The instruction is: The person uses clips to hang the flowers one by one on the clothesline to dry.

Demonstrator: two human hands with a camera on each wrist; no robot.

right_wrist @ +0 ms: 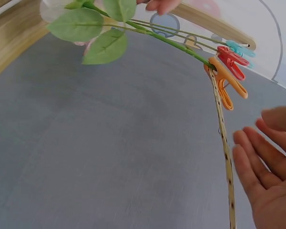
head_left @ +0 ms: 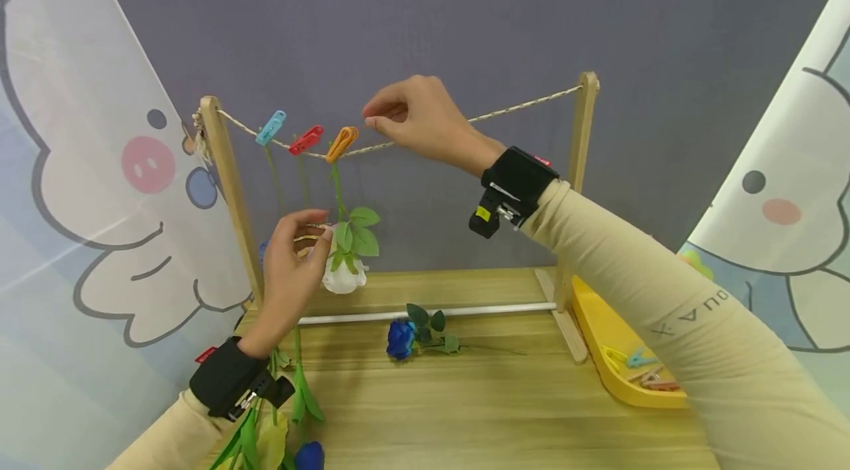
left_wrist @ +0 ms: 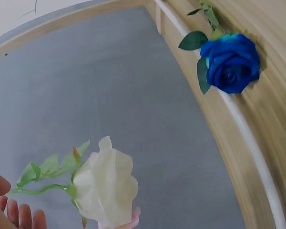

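Observation:
A white rose point(head_left: 344, 277) hangs head down from the rope point(head_left: 372, 148), its stem clipped by an orange clothespin point(head_left: 341, 144). Beside its leaves is my left hand point(head_left: 295, 260), fingers loosely bent, with thumb and fingertips apart near the stem in the left wrist view. My right hand point(head_left: 425, 116) hovers just right of the orange clothespin, holding nothing; its fingers are relaxed in the right wrist view. Further left on the rope, a red clothespin point(head_left: 307, 139) and a light blue clothespin point(head_left: 271, 128) hold other stems, whose blooms are partly hidden behind my left hand.
A blue rose point(head_left: 401, 339) lies on the wooden table point(head_left: 491, 411) by the white bar point(head_left: 425, 314). At right, a yellow tray point(head_left: 614, 374) holds several clothespins. More flowers point(head_left: 272, 440) lie at front left. Wooden posts point(head_left: 581, 130) carry the rope.

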